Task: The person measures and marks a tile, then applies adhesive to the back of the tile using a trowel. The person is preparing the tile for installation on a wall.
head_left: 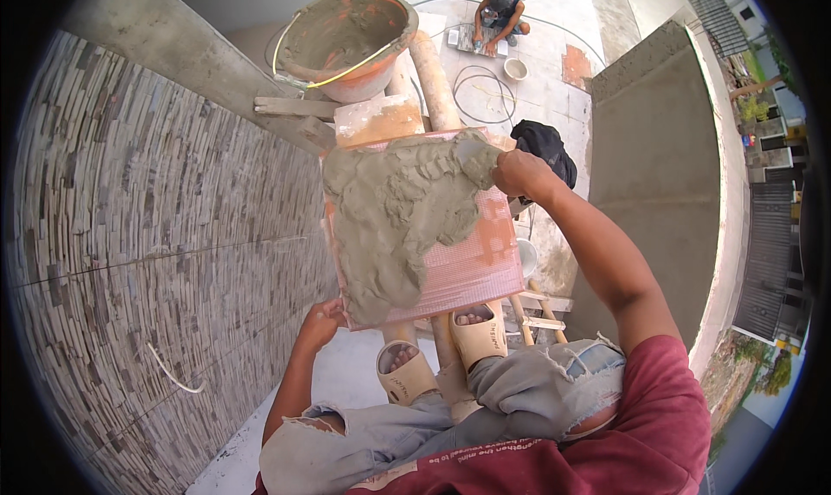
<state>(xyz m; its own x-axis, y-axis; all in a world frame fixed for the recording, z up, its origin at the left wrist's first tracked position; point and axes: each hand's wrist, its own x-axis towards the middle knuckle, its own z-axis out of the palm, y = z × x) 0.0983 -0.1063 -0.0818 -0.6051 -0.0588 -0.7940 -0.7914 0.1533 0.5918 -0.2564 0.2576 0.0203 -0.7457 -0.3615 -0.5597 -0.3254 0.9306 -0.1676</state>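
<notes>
Mortar being spread on the back of a tile, seen from the head camera.

The left hand grips the pink tile at its lower corner; the right hand is closed on a trowel pressed into grey mortar, below a mortar-caked bucket.

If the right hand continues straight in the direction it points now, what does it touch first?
The right hand points left, its trowel already in the grey mortar spread on the pink tile. Going on, it would most likely push into more mortar first; how thick that layer is cannot be judged.
</notes>
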